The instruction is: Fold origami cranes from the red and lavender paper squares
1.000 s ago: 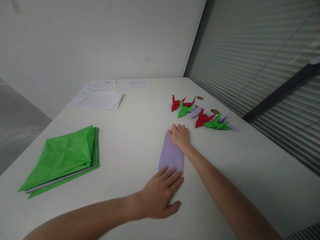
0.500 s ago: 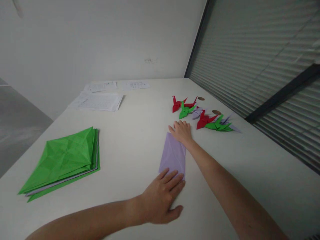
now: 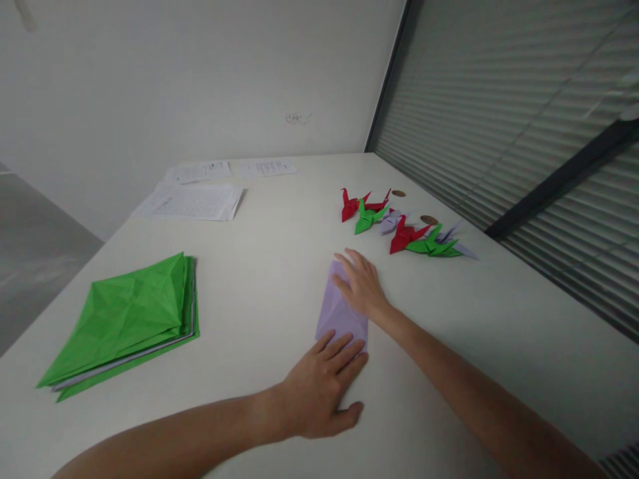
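Note:
A folded lilac paper [image 3: 335, 313] lies flat on the white table [image 3: 279, 266], its long side pointing away from me. My left hand [image 3: 323, 389] lies flat on its near end with the fingers stretched out. My right hand [image 3: 360, 285] rests palm down on its far right part, fingers extended and slightly apart. Neither hand holds anything; both press on the paper.
A stack of green and lilac sheets [image 3: 127, 318] lies at the left. Several folded red, green and lilac paper cranes [image 3: 399, 229] sit beyond my right hand, with two brown coins [image 3: 428, 219] among them. Printed white sheets [image 3: 192, 199] lie at the far side.
My right hand has slid back toward me along the lilac paper from its far tip. My left hand stays on the near end.

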A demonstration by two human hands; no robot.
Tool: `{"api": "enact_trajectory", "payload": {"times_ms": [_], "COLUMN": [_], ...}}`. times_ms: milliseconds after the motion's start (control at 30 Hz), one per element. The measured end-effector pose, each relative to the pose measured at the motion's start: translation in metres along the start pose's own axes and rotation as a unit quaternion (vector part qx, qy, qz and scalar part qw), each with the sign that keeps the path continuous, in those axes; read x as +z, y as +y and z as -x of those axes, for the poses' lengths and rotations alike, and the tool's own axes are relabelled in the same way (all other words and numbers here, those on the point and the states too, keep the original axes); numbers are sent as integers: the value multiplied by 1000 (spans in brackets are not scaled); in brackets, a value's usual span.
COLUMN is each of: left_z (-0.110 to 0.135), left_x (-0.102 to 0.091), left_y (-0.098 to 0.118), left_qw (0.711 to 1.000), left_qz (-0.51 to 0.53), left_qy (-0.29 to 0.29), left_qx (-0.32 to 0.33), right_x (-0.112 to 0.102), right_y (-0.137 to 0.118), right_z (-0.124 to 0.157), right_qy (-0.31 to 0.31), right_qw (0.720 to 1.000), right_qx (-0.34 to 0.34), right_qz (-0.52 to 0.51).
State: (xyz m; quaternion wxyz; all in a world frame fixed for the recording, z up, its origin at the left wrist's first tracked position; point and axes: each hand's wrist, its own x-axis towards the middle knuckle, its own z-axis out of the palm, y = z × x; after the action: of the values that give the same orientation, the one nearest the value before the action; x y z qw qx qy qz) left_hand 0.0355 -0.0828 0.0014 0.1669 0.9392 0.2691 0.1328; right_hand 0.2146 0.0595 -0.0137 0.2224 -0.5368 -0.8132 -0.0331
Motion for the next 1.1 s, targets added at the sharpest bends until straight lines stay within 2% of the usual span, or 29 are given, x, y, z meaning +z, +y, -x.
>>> {"api": "enact_trajectory", "payload": {"times_ms": [67,133,300,533,733,833,900,967,1100], "left_z": [0,0,0,-1,-1,0,0,0,-1], "left_x": [1,2,4,3,2,1,1,1,2], "left_y": [0,0,0,0,1,1,1,1,1], "left_qw": [1000,1000,1000,1000,1000,1000,1000,1000,1000], "left_qz": [-1,-1,2,11,9,10,11,12,11], "left_qy": [5,8,10,5,4,3,2,4,7], "left_qx": [2,2,-1,-1,-8,-6,-5,-5,-2], "right_x": [1,4,11,19,21,12,3,-6,-13], "right_y": [-13,-17,-1,30,45,43,35,21,-6], "right_z": [16,20,-7,-50,-66,-59,-44,-23,16], "right_qy": [-54,-94,-153,-141,-109,-56,-42,-65,-158], "right_qw": [997,994,986,987,993,998,998,994,970], "right_qx": [-48,-47,-32,-16,-17,-10,-36,-81,-182], "right_qz": [24,41,56,77,38,11,-7,-19,-10]}}
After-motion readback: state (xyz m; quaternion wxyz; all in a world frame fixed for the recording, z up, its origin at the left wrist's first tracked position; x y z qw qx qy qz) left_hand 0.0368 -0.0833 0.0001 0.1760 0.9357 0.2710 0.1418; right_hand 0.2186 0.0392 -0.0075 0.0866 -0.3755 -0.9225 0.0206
